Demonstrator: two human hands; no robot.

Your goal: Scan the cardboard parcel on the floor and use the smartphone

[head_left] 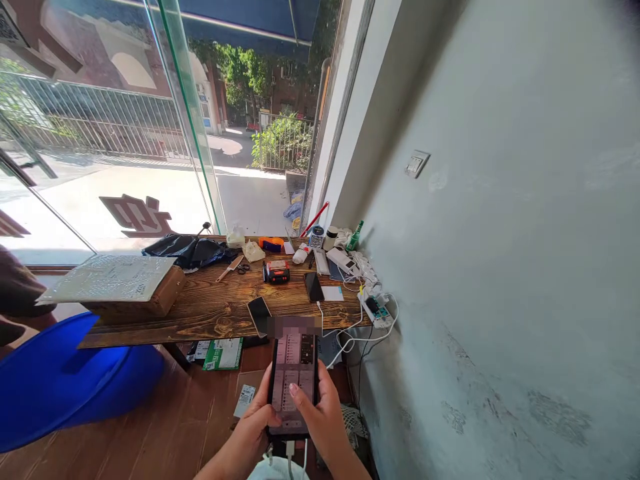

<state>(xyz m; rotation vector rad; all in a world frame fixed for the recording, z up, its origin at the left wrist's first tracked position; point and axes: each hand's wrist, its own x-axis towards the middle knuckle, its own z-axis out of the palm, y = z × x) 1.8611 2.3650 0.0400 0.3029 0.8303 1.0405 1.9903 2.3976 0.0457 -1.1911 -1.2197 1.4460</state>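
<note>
Both my hands hold a black smartphone [293, 373] upright in front of me, its lit screen facing me. My left hand [253, 421] wraps the phone's lower left edge, thumb on the screen's bottom. My right hand [323, 413] grips the lower right edge, with its thumb pressed on the screen. A white cable [290, 460] plugs into the phone's bottom.
A wooden table [220, 310] ahead carries two dark phones [259, 315], an orange-black device [277, 271], scissors, a power strip [377, 310] with white cables, a green bottle [355, 236], a cardboard box [135, 293] and a black bag. A blue object [60, 377] lies at the left. Grey wall at the right.
</note>
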